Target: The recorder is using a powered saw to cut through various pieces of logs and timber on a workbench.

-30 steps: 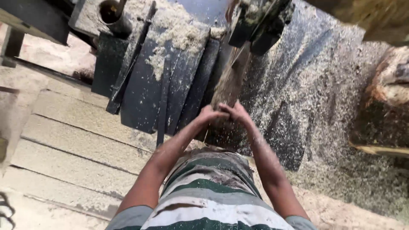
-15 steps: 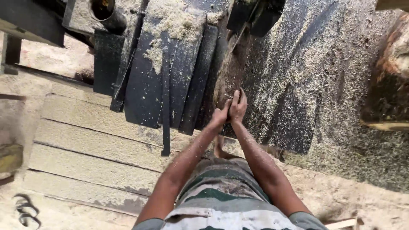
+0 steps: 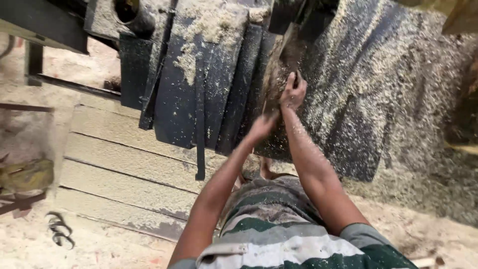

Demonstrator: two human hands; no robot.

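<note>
- Since half a second ago my hands have split: they were pressed together low on the wood, now the right hand (image 3: 293,92) is higher up, fingers curled shut round the edge of the rough wooden slab (image 3: 280,74).
- Left hand (image 3: 261,127) is lower, touching the slab's bottom end; grip looks closed but it is blurred, so I cannot tell for sure.
- The slab stands nearly upright and a bit tilted, between the dark metal machine panels (image 3: 199,84) on the left and the dark sawdust-covered sheet (image 3: 378,99) on the right. Its top end runs under the machine head and is hidden.
- View has moved closer and tilted compared with the earlier frame; more of my arms is showing.
- Floor: pale wooden planks (image 3: 124,164) lower left, sawdust (image 3: 30,244) thick everywhere, also piled on top of the panels.
- Round dark pipe opening (image 3: 127,10) at top left of the machine.
- Left edge: see-through plastic bag (image 3: 27,149) with something yellowish inside, and curled dark scraps (image 3: 59,230) on the sawdust.
- My striped green and white shirt (image 3: 279,234) fills the bottom.
</note>
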